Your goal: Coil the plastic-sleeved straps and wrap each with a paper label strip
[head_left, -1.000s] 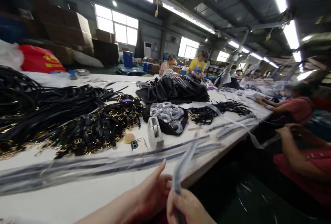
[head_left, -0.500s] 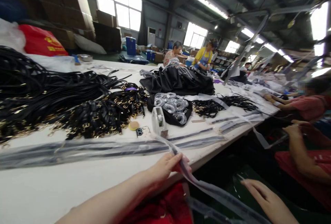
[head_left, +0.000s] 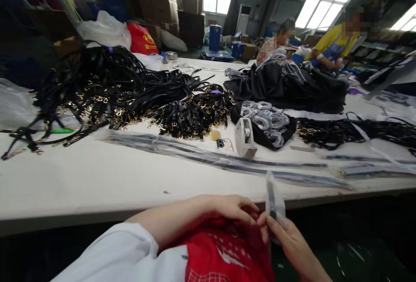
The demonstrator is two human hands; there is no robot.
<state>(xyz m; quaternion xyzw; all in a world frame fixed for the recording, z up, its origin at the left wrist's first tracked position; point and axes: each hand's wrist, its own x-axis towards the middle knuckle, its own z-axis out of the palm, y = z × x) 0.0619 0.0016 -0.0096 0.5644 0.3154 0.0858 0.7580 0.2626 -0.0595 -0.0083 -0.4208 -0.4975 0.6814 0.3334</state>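
Note:
My right hand (head_left: 287,234), at the table's front edge, pinches a dark strap in a clear plastic sleeve (head_left: 274,197). The sleeve's upper end sticks up above the fingers, and its lower part is mostly hidden. Just left of it, my left hand (head_left: 238,210) is closed with curled fingers, its fingertips close against those of the right hand. What these fingers hold, if anything, I cannot make out. Both hands are in front of a red apron (head_left: 224,251). Beyond them, more sleeved straps (head_left: 208,156) lie lengthwise on the white table (head_left: 97,178).
A white tape dispenser (head_left: 244,138) stands beside a phone (head_left: 225,145) and a round yellow thing (head_left: 214,135). Black straps with gold buckles (head_left: 185,119) are heaped at left. Coiled grey bundles (head_left: 264,119) lie on black material. Two people (head_left: 334,47) work across the table.
My view has swung left. My hands, apart before, have come together. My right hand, which was off to the side, now grips the sleeved strap that my left hand was holding.

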